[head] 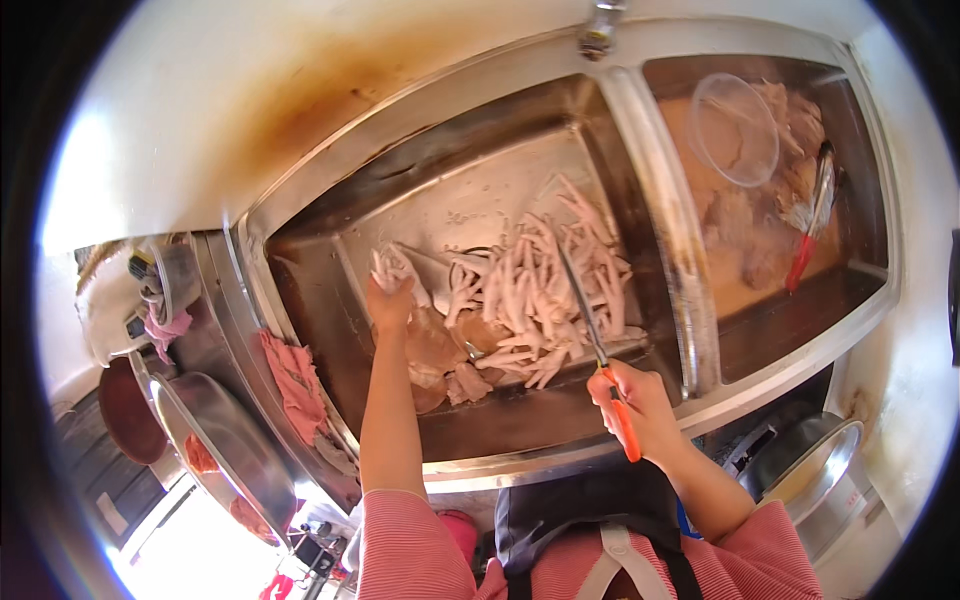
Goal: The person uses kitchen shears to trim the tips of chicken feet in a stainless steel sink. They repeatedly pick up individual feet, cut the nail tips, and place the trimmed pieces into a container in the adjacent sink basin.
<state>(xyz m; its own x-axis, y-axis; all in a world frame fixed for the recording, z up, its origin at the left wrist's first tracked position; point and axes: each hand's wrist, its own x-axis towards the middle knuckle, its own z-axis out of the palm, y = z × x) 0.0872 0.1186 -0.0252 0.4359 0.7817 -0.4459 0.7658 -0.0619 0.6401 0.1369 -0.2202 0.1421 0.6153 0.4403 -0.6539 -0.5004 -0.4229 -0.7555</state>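
My right hand (634,409) grips the orange-red handle of a long metal tool (579,292), whose dark shaft reaches over a heap of pale chicken feet (532,292) in the large sink basin. At the left of the heap, my left hand (390,300) is closed around a pale piece with toes (391,268), which looks like chicken feet. Below that hand lie smooth pinkish-brown pieces of meat (431,341). A metal strainer or ladle shows partly under the feet, its shape mostly hidden.
The right basin (780,337) holds cloudy liquid, meat, a clear round plastic container (735,129) and a red-handled tool (811,217). A faucet (600,34) stands behind the sink. Left are a pink cloth (296,382) and a large metal bowl (225,442); another bowl (814,461) is lower right.
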